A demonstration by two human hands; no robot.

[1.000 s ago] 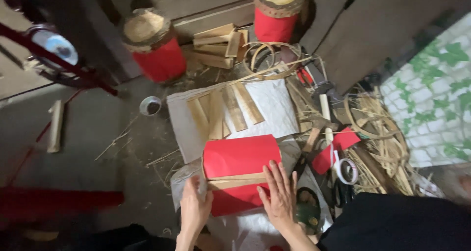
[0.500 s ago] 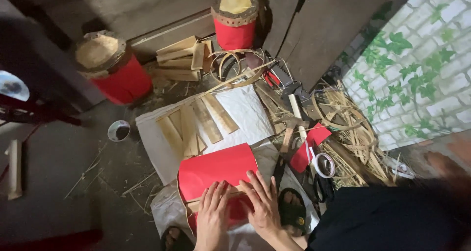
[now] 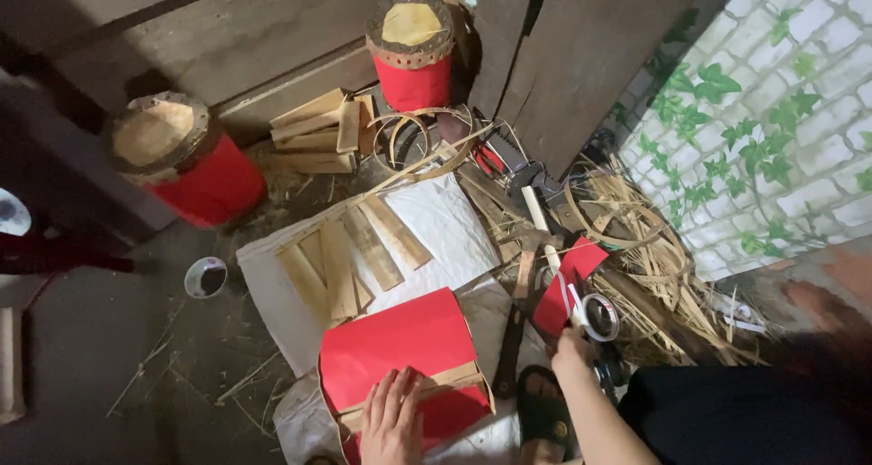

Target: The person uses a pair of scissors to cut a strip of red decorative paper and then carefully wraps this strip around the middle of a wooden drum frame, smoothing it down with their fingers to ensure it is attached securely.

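The left hand [image 3: 392, 417] lies flat, fingers spread and grasping nothing, pressing on the red paper-covered drum body [image 3: 404, 370], which rests on its side at the near edge of the white sheet [image 3: 440, 220]. A pale bamboo strip [image 3: 427, 388] crosses the red cover just beyond the fingertips. The right hand [image 3: 572, 347] reaches toward the roll of tape [image 3: 599, 318] and a red paper scrap [image 3: 565, 283]; whether it grips anything I cannot tell. To the right, straw and bamboo shavings [image 3: 654, 265] crowd up against the sheet, leaving little room there; bare floor opens on the left around one small cup [image 3: 205, 277]. About five flat wooden slats [image 3: 350, 256] lie on the sheet. Two finished red drums [image 3: 182, 161] stand beyond, with a stack of wood blocks [image 3: 318, 133] between them.
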